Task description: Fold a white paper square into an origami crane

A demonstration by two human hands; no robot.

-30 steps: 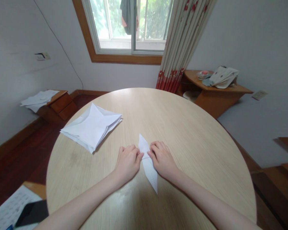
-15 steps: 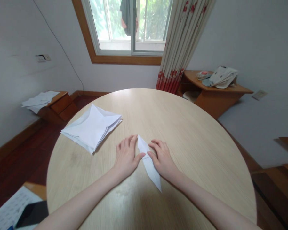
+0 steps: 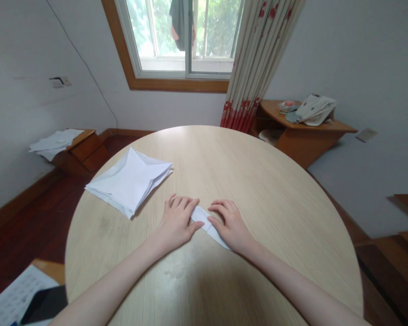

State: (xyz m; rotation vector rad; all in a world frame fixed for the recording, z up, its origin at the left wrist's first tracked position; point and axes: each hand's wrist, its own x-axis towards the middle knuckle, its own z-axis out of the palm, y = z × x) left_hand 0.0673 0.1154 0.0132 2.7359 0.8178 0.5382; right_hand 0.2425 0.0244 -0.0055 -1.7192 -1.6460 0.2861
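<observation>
A narrow folded white paper (image 3: 207,225) lies slanted on the round light-wood table (image 3: 251,172), between my two hands. My left hand (image 3: 179,220) grips its upper left end, thumb on top and fingers along the far edge; part of that end is hidden under the fingers. On the other side, my right hand (image 3: 231,226) has its thumb on the paper's middle, with its fingers curved beside the far edge. The lower right tip is hidden by my right hand.
A stack of white sheets (image 3: 131,183) sits at the table's left. Beyond the lower left edge are a printed sheet (image 3: 17,290) and a black phone (image 3: 46,304). A corner desk (image 3: 313,127) holds a cloth bag (image 3: 315,110).
The folded paper has turned counterclockwise and lies flatter across the view. My left fingers have moved over its upper end, and my right hand has barely shifted.
</observation>
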